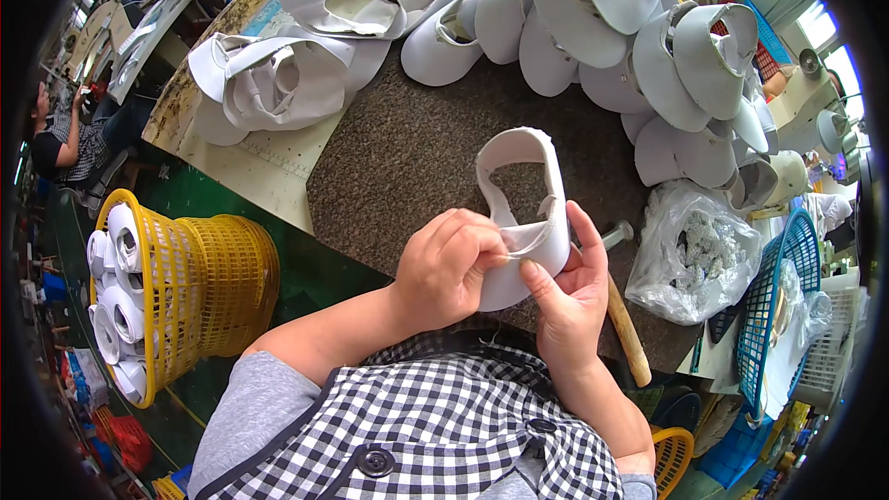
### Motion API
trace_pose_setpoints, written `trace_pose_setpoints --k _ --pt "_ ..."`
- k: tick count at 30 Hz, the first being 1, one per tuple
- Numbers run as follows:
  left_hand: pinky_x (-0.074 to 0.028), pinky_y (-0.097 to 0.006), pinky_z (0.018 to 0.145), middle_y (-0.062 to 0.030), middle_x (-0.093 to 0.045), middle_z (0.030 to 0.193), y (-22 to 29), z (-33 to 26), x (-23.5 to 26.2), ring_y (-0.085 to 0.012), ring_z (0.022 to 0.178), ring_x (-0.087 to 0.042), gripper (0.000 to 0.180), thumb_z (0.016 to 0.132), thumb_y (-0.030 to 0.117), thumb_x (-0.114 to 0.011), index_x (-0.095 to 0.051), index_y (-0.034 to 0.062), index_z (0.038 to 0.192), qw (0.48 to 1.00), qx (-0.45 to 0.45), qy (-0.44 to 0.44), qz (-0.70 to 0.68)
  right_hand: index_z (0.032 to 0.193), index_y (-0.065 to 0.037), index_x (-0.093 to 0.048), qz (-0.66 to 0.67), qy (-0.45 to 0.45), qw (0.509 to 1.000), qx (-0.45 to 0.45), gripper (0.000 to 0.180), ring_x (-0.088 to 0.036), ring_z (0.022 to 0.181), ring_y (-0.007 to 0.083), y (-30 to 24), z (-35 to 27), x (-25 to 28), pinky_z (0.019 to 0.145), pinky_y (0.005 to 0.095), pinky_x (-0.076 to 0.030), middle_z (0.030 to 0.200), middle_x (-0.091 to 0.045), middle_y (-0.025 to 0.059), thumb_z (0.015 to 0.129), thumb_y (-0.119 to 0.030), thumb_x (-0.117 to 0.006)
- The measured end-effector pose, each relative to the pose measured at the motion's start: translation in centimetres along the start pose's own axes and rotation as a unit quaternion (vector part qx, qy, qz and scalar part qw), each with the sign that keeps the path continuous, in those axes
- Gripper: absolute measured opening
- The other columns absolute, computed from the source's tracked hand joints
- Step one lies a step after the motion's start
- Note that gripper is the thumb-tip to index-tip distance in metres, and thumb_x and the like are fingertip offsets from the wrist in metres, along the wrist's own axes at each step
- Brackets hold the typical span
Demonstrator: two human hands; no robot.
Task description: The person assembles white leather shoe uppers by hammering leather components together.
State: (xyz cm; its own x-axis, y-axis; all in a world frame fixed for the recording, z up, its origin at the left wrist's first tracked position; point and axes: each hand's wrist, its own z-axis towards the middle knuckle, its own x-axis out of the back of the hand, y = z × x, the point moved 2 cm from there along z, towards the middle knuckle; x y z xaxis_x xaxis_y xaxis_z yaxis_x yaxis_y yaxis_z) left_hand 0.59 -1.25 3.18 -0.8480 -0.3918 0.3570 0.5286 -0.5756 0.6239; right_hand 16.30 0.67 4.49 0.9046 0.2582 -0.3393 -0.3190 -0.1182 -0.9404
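1 white, looped, sheet-material shoe upper point(552, 243): we held it above the speckled brown stone-like slab point(417, 148), long axis running away from us. Left hand point(451, 264): fingertips together on a thin white strip point(531, 246). Right hand point(576, 301), nearer: thumb and fingers clamped on its right side.

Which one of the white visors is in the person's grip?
The single visor between the left grip and right grip, nearest the checked apron; the other visors sit clustered farther away, touched by neither.
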Motion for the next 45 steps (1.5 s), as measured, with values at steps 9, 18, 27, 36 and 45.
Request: trace_pose_setpoints --k 9,18,27,36,45 --pt "-0.052 -0.037 0.073 -0.0076 -0.061 0.090 0.5 -0.4 -0.4 -0.0272 0.081 -0.062 0.018 0.076 0.004 -0.067 -0.057 0.0062 0.090 0.992 -0.081 -0.034 0.093 0.139 0.000 -0.033 0.022 0.020 0.997 -0.073 0.063 -0.059 0.108 0.0189 -0.4 1.5 0.1 0.094 0.0329 -0.047 0.115 -0.060 0.0144 0.087 -0.007 -0.067" --pt "-0.053 -0.037 0.072 -0.0101 -0.060 0.095 1.0 0.4 -0.7 -0.0258 0.084 -0.062 0.014 0.080 0.009 -0.066 -0.058 0.0050 0.090 0.986 -0.087 -0.066 0.123 0.138 0.001 -0.034 0.026 0.036 0.998 -0.036 0.060 -0.058 0.108 0.0169 -0.6 1.3 -0.2 0.094 0.0298 -0.046 0.117 -0.058 0.0118 0.087 -0.004 -0.067" --pt "-0.052 -0.042 0.087 -0.0104 -0.059 0.087 -1.4 -3.1 2.4 -0.0294 0.093 -0.062 0.012 0.082 0.006 -0.064 -0.053 0.0054 0.078 0.991 -0.004 -0.115 0.073 0.137 0.001 -0.039 0.017 0.058 0.998 0.008 0.057 -0.055 0.113 0.0173 -3.8 3.5 2.3 0.098 0.0312 -0.043 0.124 -0.055 0.0113 0.087 -0.005 -0.067" --pt "-0.045 -0.035 0.095 -0.0109 -0.054 0.118 -1.0 -1.6 2.6 -0.0204 0.109 -0.054 0.035 0.094 0.025 -0.061 -0.049 0.0030 0.120 0.917 0.332 0.009 -0.222 0.142 0.000 -0.034 0.114 -0.011 0.992 -0.045 0.069 -0.048 0.124 0.0206 -1.2 2.7 2.9 0.106 0.0349 -0.038 0.134 -0.049 0.0119 0.085 -0.012 -0.072" --pt "-0.038 -0.032 0.105 -0.0050 -0.054 0.129 -1.4 -0.4 0.0 -0.0138 0.120 -0.049 0.040 0.096 0.015 -0.058 -0.045 0.0069 0.134 0.796 0.346 0.042 -0.494 0.141 0.001 -0.033 0.023 -0.018 0.993 -0.113 0.068 -0.056 0.113 0.0193 -0.8 2.4 3.6 0.099 0.0329 -0.043 0.121 -0.059 0.0140 0.086 -0.013 -0.072"
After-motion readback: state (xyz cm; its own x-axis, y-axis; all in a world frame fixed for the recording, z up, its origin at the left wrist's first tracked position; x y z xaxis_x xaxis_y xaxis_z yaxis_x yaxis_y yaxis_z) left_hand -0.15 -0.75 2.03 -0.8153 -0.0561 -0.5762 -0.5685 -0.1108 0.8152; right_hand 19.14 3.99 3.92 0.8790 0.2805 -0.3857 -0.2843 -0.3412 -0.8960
